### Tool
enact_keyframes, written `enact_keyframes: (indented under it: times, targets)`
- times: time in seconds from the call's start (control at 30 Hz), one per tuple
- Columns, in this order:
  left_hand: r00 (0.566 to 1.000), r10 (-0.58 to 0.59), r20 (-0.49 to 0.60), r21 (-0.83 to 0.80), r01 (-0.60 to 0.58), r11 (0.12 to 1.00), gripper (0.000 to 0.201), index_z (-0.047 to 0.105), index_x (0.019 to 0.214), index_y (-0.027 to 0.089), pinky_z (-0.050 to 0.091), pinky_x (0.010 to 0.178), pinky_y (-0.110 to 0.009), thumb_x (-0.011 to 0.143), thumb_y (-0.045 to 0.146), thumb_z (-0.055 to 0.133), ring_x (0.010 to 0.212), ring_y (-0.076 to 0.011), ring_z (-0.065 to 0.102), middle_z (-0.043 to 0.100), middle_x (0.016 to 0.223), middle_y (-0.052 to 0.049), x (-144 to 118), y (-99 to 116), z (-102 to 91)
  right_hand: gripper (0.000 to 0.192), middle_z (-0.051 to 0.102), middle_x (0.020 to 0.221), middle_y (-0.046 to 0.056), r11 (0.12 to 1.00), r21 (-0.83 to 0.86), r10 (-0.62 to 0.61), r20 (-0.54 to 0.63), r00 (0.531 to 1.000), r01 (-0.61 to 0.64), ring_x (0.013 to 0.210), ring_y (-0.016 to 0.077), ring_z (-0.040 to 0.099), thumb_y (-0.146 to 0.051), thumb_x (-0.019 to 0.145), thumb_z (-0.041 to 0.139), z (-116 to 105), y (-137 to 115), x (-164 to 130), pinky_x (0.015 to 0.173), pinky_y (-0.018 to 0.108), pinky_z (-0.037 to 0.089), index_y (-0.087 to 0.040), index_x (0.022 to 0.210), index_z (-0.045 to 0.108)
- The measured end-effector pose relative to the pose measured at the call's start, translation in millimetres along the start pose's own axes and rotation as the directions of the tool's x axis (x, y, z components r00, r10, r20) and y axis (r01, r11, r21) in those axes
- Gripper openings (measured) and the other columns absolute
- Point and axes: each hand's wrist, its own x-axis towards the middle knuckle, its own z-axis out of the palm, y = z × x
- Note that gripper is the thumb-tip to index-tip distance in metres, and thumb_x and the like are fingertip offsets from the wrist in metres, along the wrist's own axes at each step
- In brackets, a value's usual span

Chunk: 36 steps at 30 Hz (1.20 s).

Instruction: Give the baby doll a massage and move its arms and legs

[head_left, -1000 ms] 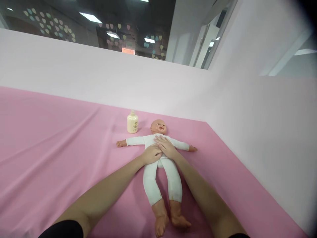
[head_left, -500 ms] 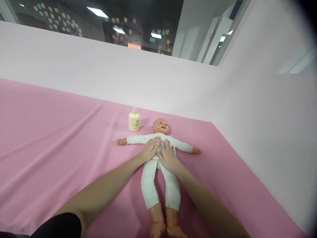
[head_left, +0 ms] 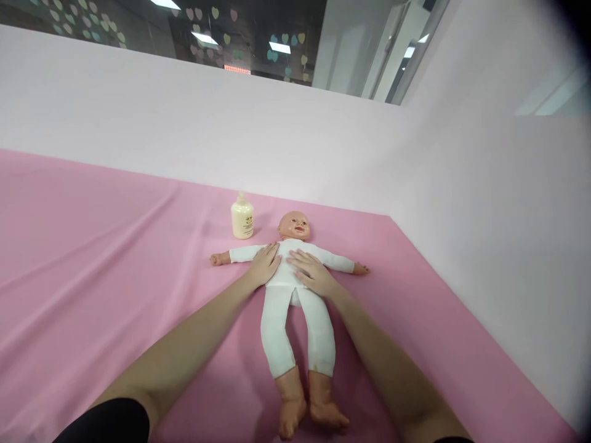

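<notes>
A baby doll with a white cloth body lies on its back, arms spread and feet toward me. My left hand rests flat along the left side of its chest, fingers stretched toward the doll's shoulder. Across the right side of the chest lies my right hand, its fingers extended and pointing up and left. Both hands are open and hold nothing. A strip of white chest shows between them. Beyond the doll's outstretched left-side arm stands a cream pump bottle, upright and untouched.
A pink sheet with a few folds covers the surface under the doll. White walls rise behind and to the right. Above the back wall, a dark window carries heart-shaped stickers and light reflections.
My hands have slid apart from the middle of the doll's chest to its two sides. My right fingers have turned leftward. The whole view has shifted slightly.
</notes>
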Motion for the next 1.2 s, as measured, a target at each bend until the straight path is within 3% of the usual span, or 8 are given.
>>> enact_keyframes:
  times: [0.13, 0.33, 0.47, 0.57, 0.67, 0.83, 1.0, 1.2]
  targets:
    - [0.999, 0.029, 0.042, 0.020, -0.030, 0.999, 0.054, 0.031, 0.141, 0.014, 0.021, 0.113, -0.045, 0.094, 0.039, 0.029, 0.137, -0.0237, 0.027, 0.033, 0.147, -0.012, -1, 3, -1.6, 0.052, 0.022, 0.152, 0.001, 0.978, -0.014, 0.206, -0.096, 0.974, -0.208, 0.142, 0.0218, 0.014, -0.041, 0.093, 0.032, 7, 16, 3, 0.114, 0.046, 0.015, -0.026, 0.142, 0.031]
    - [0.960, 0.248, 0.129, -0.063, -0.241, 0.968, 0.056, 0.029, 0.143, 0.014, 0.013, 0.116, -0.038, 0.094, 0.041, 0.026, 0.141, -0.0191, 0.013, 0.017, 0.153, -0.009, -7, 14, -10.9, 0.066, 0.023, 0.148, 0.024, 0.845, -0.024, 0.509, -0.274, 0.816, -0.535, 0.139, 0.0350, 0.019, -0.040, 0.091, 0.033, 34, 4, 2, 0.111, 0.052, 0.019, 0.000, 0.142, 0.023]
    - [0.936, 0.327, 0.131, -0.120, -0.313, 0.942, 0.056, 0.028, 0.143, 0.012, 0.011, 0.117, -0.039, 0.096, 0.039, 0.018, 0.141, -0.0173, 0.014, 0.022, 0.151, -0.010, -10, 17, -11.7, 0.069, 0.019, 0.150, 0.023, 0.885, -0.056, 0.428, -0.294, 0.855, -0.463, 0.139, 0.0402, 0.011, -0.047, 0.089, 0.039, 51, -31, -2, 0.108, 0.063, 0.011, -0.007, 0.143, 0.024]
    - [0.946, 0.319, 0.059, -0.190, -0.303, 0.934, 0.059, 0.017, 0.146, 0.011, 0.014, 0.117, -0.036, 0.096, 0.042, 0.015, 0.141, -0.0171, 0.017, 0.021, 0.152, -0.011, -12, 18, -11.3, 0.064, 0.022, 0.150, 0.017, 0.978, -0.118, 0.160, -0.105, 0.981, -0.172, 0.141, 0.0323, 0.012, -0.048, 0.091, 0.035, 44, -41, 1, 0.111, 0.057, 0.008, -0.012, 0.143, 0.028]
    - [0.930, 0.366, -0.030, -0.204, -0.365, 0.908, 0.064, 0.005, 0.148, 0.012, 0.016, 0.116, -0.037, 0.095, 0.044, 0.019, 0.142, -0.0192, 0.011, 0.010, 0.154, -0.011, -14, 22, -13.6, 0.050, 0.032, 0.148, 0.007, 0.996, -0.079, -0.038, 0.038, 0.999, 0.041, 0.140, 0.0203, 0.022, -0.042, 0.094, 0.029, 23, -24, 9, 0.115, 0.045, 0.013, -0.021, 0.138, 0.038]
    - [0.834, 0.535, 0.136, -0.086, -0.528, 0.845, 0.060, 0.023, 0.146, 0.020, 0.012, 0.116, -0.044, 0.092, 0.045, 0.035, 0.141, -0.0235, 0.014, 0.016, 0.153, -0.007, -15, 32, -18.5, 0.050, 0.028, 0.150, 0.004, 0.965, -0.065, 0.240, -0.170, 0.956, -0.254, 0.140, 0.0203, 0.020, -0.035, 0.094, 0.029, 12, 14, 15, 0.114, 0.044, 0.016, -0.021, 0.141, 0.033]
    - [0.906, 0.393, 0.157, -0.101, -0.381, 0.919, 0.055, 0.026, 0.145, 0.018, 0.014, 0.116, -0.041, 0.095, 0.041, 0.028, 0.141, -0.0191, 0.018, 0.025, 0.151, -0.006, -11, 27, -13.5, 0.060, 0.024, 0.151, 0.014, 0.824, -0.109, 0.515, -0.266, 0.815, -0.556, 0.138, 0.0310, 0.022, -0.038, 0.092, 0.030, 28, -1, 9, 0.111, 0.047, 0.022, -0.007, 0.144, 0.024]
    - [0.941, 0.328, 0.078, -0.171, -0.312, 0.935, 0.058, 0.024, 0.145, 0.015, 0.015, 0.117, -0.038, 0.096, 0.044, 0.018, 0.141, -0.0174, 0.017, 0.023, 0.152, -0.007, -8, 19, -7.0, 0.065, 0.015, 0.150, 0.024, 0.799, -0.218, 0.519, -0.217, 0.827, -0.560, 0.139, 0.0373, 0.017, -0.039, 0.092, 0.029, 37, -44, 3, 0.109, 0.055, 0.017, 0.000, 0.144, 0.019]
